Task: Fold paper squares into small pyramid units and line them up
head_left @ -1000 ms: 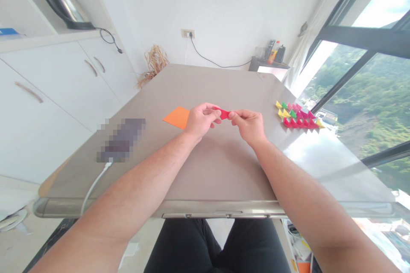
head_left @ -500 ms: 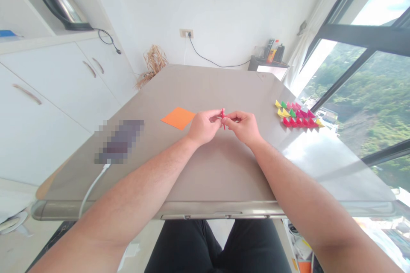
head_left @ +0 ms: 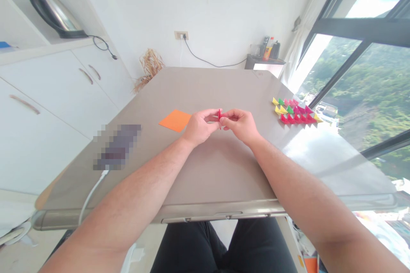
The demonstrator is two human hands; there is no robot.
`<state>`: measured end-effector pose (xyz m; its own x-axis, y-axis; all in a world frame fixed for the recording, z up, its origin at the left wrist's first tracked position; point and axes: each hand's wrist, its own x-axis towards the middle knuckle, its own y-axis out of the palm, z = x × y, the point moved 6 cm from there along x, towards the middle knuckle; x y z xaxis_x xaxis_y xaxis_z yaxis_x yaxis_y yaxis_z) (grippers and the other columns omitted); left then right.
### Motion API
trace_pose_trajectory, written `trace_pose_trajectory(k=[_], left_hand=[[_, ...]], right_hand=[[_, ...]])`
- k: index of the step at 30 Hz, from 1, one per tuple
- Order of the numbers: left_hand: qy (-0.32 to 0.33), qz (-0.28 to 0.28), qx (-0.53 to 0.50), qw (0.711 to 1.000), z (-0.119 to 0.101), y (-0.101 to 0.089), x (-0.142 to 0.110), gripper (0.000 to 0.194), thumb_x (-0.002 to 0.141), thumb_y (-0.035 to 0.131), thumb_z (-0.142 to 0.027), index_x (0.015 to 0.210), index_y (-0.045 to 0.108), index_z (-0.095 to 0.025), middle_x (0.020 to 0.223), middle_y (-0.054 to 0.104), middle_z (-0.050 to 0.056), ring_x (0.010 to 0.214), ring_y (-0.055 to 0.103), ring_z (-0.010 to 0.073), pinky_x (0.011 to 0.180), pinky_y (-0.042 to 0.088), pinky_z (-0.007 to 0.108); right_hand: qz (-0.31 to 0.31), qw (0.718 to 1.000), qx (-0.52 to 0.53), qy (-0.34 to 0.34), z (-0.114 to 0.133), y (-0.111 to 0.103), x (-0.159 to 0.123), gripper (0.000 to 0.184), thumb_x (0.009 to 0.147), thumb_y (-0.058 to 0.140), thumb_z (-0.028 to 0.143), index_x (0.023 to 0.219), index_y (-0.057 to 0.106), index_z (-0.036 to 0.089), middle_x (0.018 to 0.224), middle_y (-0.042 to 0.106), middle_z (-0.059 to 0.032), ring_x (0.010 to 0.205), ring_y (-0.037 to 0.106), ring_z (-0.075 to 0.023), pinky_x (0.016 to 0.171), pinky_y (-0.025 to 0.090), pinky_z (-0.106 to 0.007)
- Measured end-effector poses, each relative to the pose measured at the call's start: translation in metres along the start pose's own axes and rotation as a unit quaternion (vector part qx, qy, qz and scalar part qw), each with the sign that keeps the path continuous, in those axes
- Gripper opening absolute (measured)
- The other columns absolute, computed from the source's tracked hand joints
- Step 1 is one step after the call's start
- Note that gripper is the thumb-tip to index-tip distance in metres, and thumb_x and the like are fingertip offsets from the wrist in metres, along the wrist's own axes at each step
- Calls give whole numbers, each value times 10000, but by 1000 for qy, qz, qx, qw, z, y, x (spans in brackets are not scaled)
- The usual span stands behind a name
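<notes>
A small piece of folded red paper is held edge-on above the middle of the table. My left hand grips it from the left, fingers closed on it. From the other side my right hand pinches the same paper between thumb and fingers. Its folds are mostly covered by my fingertips. A flat orange paper sheet lies just left of my left hand. On the right of the table stand rows of small folded paper pieces in red, pink, yellow and green.
A blurred-out dark device with a white cable lies on the grey table at left. A window borders the right side. A kettle stands on the shelf at left, and bottles stand beyond the far edge.
The red paper has turned from lying lengthwise between my hands to edge-on, and my hands have come closer together. The view has shifted slightly.
</notes>
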<state>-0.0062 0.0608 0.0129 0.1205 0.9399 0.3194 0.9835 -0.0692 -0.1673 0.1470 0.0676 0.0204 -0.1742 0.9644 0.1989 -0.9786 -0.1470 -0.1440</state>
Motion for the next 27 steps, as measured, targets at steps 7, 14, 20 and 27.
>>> trace_pose_trajectory(k=[7,14,20,27], left_hand=[[-49,-22,-71,996,5,-1,0,358,717,774,-229,1071,775,-170,1063,784,92,959,739,239,882,609,399],[-51,-40,-20,998,3,1,-3,210,759,728,-265,938,781,-170,874,786,62,799,743,203,808,626,369],[-37,-54,38,997,4,-1,-3,154,797,700,-278,892,792,-200,815,784,39,777,746,202,782,619,339],[-60,-59,-9,996,5,-1,-1,148,760,744,-262,880,808,-204,807,784,36,762,747,198,783,625,346]], right_hand=[[-30,997,-57,-37,-5,-1,2,182,750,668,244,910,746,207,824,761,-35,707,695,-169,642,563,-295],[-38,988,-132,-68,6,2,-4,225,743,571,199,871,756,219,707,710,8,616,612,-134,589,477,-264],[-35,988,-135,-72,5,3,-4,187,757,589,242,850,750,219,719,716,2,611,594,-131,598,469,-264],[-27,989,-114,-94,7,3,-3,271,747,532,189,883,763,226,746,714,8,625,597,-122,601,469,-253]])
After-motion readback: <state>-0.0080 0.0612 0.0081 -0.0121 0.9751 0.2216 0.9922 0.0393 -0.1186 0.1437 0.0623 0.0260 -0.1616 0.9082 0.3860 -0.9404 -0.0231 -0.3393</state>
